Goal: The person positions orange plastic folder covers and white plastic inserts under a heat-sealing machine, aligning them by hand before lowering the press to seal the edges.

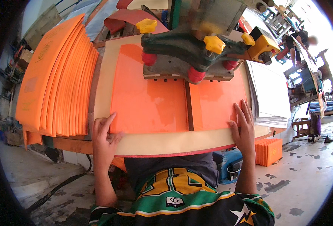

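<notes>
From the head camera, the left hand (104, 137) lies open, fingers spread on the lower left corner of the orange sheet (147, 98), which lies flat on the cream table (166, 143) under a green press arm (189, 47); the right hand (243, 128) rests open and flat on the sheet's lower right edge

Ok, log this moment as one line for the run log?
left hand: flat on orange sheet, near-left corner | right hand: flat on its near-right edge | sheet: on cream press bed | green press head: above
</notes>
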{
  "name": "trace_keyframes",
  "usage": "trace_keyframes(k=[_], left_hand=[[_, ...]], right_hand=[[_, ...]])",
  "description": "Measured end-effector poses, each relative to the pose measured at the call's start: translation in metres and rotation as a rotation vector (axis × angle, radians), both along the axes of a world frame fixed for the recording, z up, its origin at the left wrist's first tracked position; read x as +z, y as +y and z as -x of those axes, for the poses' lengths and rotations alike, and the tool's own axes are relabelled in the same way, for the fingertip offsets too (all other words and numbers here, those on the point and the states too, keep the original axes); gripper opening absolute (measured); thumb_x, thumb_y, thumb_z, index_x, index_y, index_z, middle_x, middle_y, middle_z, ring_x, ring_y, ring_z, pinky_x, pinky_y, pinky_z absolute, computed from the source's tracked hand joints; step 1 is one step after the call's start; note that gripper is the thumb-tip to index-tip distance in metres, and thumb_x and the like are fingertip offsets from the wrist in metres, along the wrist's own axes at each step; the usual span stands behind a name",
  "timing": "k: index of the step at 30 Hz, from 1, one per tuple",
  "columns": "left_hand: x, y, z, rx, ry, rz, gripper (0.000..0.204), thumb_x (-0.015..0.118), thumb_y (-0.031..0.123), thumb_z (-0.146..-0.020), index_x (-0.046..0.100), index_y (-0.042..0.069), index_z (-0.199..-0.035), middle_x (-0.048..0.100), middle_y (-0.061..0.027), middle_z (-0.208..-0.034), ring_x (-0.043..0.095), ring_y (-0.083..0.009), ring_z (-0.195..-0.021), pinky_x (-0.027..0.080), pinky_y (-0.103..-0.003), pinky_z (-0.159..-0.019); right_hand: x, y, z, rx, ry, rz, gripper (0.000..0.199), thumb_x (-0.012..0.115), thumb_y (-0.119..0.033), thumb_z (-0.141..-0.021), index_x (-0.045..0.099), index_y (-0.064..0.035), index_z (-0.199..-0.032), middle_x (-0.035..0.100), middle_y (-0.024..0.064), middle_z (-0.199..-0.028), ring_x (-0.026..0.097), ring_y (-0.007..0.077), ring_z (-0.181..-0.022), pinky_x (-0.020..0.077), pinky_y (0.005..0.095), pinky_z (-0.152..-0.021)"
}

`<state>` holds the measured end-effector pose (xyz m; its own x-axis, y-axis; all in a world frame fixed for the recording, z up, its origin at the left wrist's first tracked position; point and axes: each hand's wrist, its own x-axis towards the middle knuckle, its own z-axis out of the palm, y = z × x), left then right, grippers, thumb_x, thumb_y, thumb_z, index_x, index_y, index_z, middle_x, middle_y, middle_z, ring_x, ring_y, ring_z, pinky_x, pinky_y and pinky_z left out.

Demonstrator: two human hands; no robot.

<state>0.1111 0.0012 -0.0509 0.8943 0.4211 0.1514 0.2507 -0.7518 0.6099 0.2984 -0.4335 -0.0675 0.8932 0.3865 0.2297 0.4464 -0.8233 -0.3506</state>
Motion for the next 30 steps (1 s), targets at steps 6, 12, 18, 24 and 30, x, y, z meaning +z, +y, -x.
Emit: trace_keyframes(k=[6,12,18,24,30], left_hand=[[-0.012,0.008,0.004,-0.102,-0.062,-0.187,0.078,0.090,0.036,-0.085,0.063,0.013,-0.154,0.055,-0.0140,-0.149,0.058,-0.0346,-0.132,0.052,-0.050,-0.109],[-0.013,0.013,0.010,-0.158,0.034,-0.209,0.084,0.090,0.031,-0.084,0.058,0.012,-0.158,0.044,-0.0182,-0.170,0.043,-0.0386,-0.156,0.036,-0.056,-0.126],[-0.016,0.020,0.006,-0.235,0.040,-0.176,0.082,0.087,0.031,-0.087,0.056,0.009,-0.159,0.043,-0.0220,-0.171,0.039,-0.0398,-0.160,0.033,-0.056,-0.128],[-0.015,0.022,0.009,-0.218,0.039,-0.153,0.077,0.086,0.040,-0.089,0.061,0.008,-0.155,0.051,-0.0231,-0.165,0.047,-0.0443,-0.154,0.036,-0.059,-0.123],[-0.019,0.025,0.009,-0.210,0.077,-0.131,0.074,0.080,0.049,-0.093,0.063,0.011,-0.154,0.057,-0.0209,-0.162,0.050,-0.0403,-0.152,0.038,-0.057,-0.120]], right_hand=[[0.014,0.000,-0.002,0.101,0.066,0.209,0.092,0.067,-0.055,-0.099,0.034,-0.0077,-0.171,0.021,0.0239,-0.180,0.019,0.0455,-0.166,0.0208,0.0564,-0.134],[0.014,-0.007,-0.003,0.153,0.102,0.227,0.091,0.063,-0.057,-0.102,0.033,-0.0067,-0.172,0.020,0.0246,-0.180,0.017,0.0458,-0.167,0.0192,0.0588,-0.134],[0.014,-0.011,-0.001,0.147,0.095,0.185,0.086,0.060,-0.056,-0.105,0.035,-0.0045,-0.170,0.020,0.0279,-0.179,0.019,0.0497,-0.166,0.0191,0.0601,-0.132],[0.013,-0.009,-0.005,0.165,0.110,0.226,0.088,0.056,-0.059,-0.106,0.033,-0.0033,-0.170,0.020,0.0298,-0.179,0.019,0.0503,-0.165,0.0184,0.0617,-0.132],[0.012,-0.010,-0.007,0.164,0.122,0.225,0.088,0.052,-0.061,-0.107,0.034,-0.0011,-0.169,0.021,0.0331,-0.177,0.021,0.0521,-0.164,0.0185,0.0636,-0.131]])
